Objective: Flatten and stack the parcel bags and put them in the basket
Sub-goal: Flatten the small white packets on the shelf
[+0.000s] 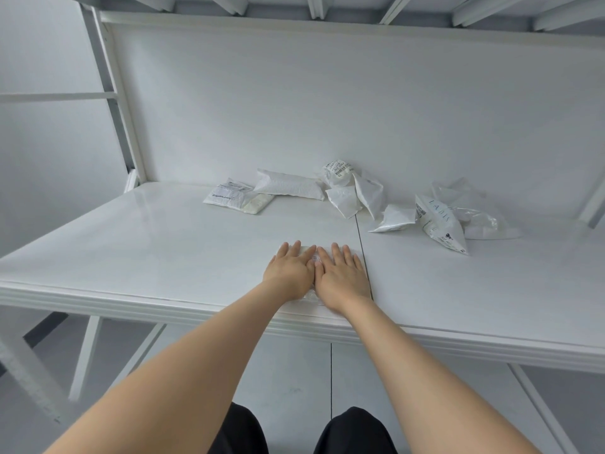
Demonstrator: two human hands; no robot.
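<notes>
1. Head view: left hand (289, 271) and right hand (342, 273) lie side by side, palms down, fingers straight and spread, gripping nothing. Both press on one parcel bag (310, 298) beneath them, near the front edge of the surface (147, 250).
2. Flat palms spread the load, probably to push air out and level the bag so that it stacks well.
3. Well beyond the fingertips (296, 244) lie a labelled bag (235, 198) ahead to the left, a puffy bag (289, 189) straight ahead, and crumpled bags (352, 191) and a printed bag (440, 226) ahead to the right. They are probably kept apart to leave pressing room.
4. No basket is in view, and stacking appears to be at an early stage.
</notes>
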